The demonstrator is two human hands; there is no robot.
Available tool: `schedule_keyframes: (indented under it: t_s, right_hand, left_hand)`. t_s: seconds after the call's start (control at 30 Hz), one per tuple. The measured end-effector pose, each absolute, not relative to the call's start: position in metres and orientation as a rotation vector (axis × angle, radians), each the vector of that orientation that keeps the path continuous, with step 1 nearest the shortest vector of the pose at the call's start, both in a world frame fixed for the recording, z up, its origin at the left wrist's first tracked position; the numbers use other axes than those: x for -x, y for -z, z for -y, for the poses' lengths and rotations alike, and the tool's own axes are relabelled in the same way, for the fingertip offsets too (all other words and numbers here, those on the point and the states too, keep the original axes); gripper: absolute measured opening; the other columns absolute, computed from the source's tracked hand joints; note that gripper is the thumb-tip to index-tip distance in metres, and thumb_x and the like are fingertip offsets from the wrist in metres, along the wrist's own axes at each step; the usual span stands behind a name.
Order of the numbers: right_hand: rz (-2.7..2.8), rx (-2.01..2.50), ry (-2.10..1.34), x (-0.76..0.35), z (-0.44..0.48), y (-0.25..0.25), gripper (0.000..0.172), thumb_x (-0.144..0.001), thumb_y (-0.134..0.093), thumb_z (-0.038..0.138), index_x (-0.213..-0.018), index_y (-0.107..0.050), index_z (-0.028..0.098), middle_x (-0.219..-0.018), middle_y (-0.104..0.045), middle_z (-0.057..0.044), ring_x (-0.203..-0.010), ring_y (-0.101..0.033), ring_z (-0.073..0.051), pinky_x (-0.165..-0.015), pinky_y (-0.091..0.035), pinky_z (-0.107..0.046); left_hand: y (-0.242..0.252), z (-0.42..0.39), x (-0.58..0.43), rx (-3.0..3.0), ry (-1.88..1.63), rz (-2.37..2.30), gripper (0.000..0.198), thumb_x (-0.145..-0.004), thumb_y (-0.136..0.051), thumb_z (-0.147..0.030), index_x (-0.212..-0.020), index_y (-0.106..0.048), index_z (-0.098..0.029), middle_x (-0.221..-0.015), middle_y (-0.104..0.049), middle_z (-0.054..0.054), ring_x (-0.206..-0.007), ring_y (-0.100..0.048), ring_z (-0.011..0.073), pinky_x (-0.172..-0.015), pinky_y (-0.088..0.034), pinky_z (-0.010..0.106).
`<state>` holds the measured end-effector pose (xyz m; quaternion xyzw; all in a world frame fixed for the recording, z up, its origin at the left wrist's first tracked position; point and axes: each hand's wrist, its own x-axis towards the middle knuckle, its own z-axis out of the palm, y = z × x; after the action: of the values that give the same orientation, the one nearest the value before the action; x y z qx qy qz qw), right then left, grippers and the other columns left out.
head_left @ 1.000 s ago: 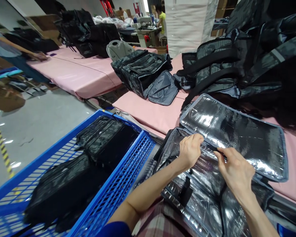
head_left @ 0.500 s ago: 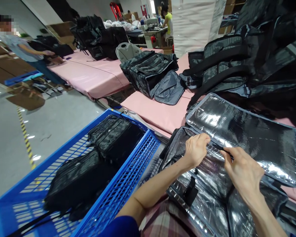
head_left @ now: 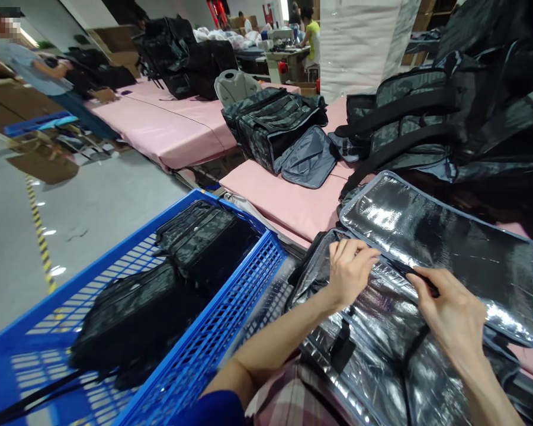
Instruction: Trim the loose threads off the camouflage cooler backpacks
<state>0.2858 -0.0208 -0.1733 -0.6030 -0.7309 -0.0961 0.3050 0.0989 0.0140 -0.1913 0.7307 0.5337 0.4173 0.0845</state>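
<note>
An insulated bag (head_left: 373,361) with shiny silver lining lies open in front of me. Its lid flap (head_left: 444,248), silver with grey binding, is folded back on the far side. Along the fold between lid and body runs a narrow black strap (head_left: 400,267). My left hand (head_left: 352,269) is closed, its fingertips pinching at the strap's left end. Further right, my right hand (head_left: 453,305) pinches the same strap between thumb and fingers, and a dark end shows beneath the fingers. A short black tab (head_left: 343,346) rests on the lining nearer my body.
To the left stands a blue plastic crate (head_left: 231,307) holding dark camouflage bags (head_left: 133,296). Another camouflage bag (head_left: 275,118) sits on the pink table (head_left: 284,195). Bags with black straps (head_left: 408,112) pile up at right. A person (head_left: 39,77) stands far left.
My right hand has slid slightly right and down along the fold, showing more of the black strap. My left hand has shifted slightly, its fingers more bent. The view has turned a little.
</note>
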Motion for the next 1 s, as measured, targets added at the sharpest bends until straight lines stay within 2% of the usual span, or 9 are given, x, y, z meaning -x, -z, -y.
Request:
schedule_keyframes:
  t_s: [0.2, 0.33, 0.57, 0.67, 0.77, 1.0]
  right_hand:
    - [1.964, 1.64, 0.261, -0.287, 0.023, 0.175, 0.03, -0.091, -0.049, 0.044, -0.09, -0.067, 0.02, -0.086, -0.069, 0.001, -0.068, -0.061, -0.012, -0.052, -0.034, -0.023]
    - [1.974, 1.649, 0.239, -0.285, 0.022, 0.173, 0.035, -0.092, -0.046, 0.046, -0.089, -0.069, 0.019, -0.085, -0.069, -0.002, -0.067, -0.062, -0.014, -0.051, -0.034, -0.023]
    - [2.015, 1.662, 0.242, -0.282, 0.018, 0.173, 0.035, -0.091, -0.046, 0.046, -0.089, -0.069, 0.02, -0.083, -0.069, -0.001, -0.066, -0.061, -0.013, -0.049, -0.032, -0.024]
    - [2.014, 1.655, 0.257, -0.28, 0.018, 0.174, 0.036, -0.091, -0.045, 0.047, -0.089, -0.069, 0.019, -0.083, -0.068, -0.001, -0.065, -0.06, -0.013, -0.049, -0.031, -0.024]
    - [2.017, 1.644, 0.276, -0.277, 0.017, 0.174, 0.037, -0.092, -0.044, 0.048, -0.09, -0.069, 0.02, -0.082, -0.068, 0.0, -0.064, -0.06, -0.013, -0.048, -0.031, -0.024]
    - [2.03, 1.628, 0.347, -0.272, 0.013, 0.176, 0.033, -0.091, -0.047, 0.045, -0.089, -0.068, 0.019, -0.08, -0.068, 0.001, -0.064, -0.06, -0.012, -0.047, -0.029, -0.023]
  left_hand:
    - [0.156, -0.059, -0.074, -2.779, -0.524, -0.997, 0.02, -0.093, -0.049, -0.028, -0.095, -0.068, -0.023, -0.089, -0.064, -0.001, -0.081, -0.05, 0.0145, -0.071, -0.033, 0.027]
    - [0.141, -0.071, -0.07, -2.793, -0.371, -0.919, 0.023, -0.089, -0.047, -0.018, -0.087, -0.069, -0.022, -0.084, -0.064, 0.0, -0.076, -0.052, 0.0138, -0.061, -0.029, 0.026]
    - [0.137, -0.092, -0.087, -2.778, -0.121, -0.805, 0.015, -0.079, -0.054, -0.016, -0.074, -0.068, -0.018, -0.071, -0.062, 0.001, -0.06, -0.052, 0.0116, -0.051, -0.023, 0.026]
    - [0.137, -0.088, -0.089, -2.902, -0.099, -0.792, 0.016, -0.079, -0.051, -0.011, -0.079, -0.066, -0.017, -0.077, -0.064, 0.002, -0.062, -0.053, 0.0126, -0.05, -0.021, 0.026]
    - [0.14, -0.077, -0.084, -2.966, -0.219, -0.843, 0.018, -0.083, -0.047, -0.01, -0.087, -0.063, -0.018, -0.085, -0.063, 0.003, -0.071, -0.053, 0.0148, -0.05, -0.02, 0.027]
    - [0.154, -0.066, -0.079, -2.905, -0.395, -0.935, 0.018, -0.087, -0.043, -0.01, -0.09, -0.06, -0.018, -0.089, -0.061, 0.002, -0.078, -0.049, 0.0154, -0.051, -0.02, 0.028]
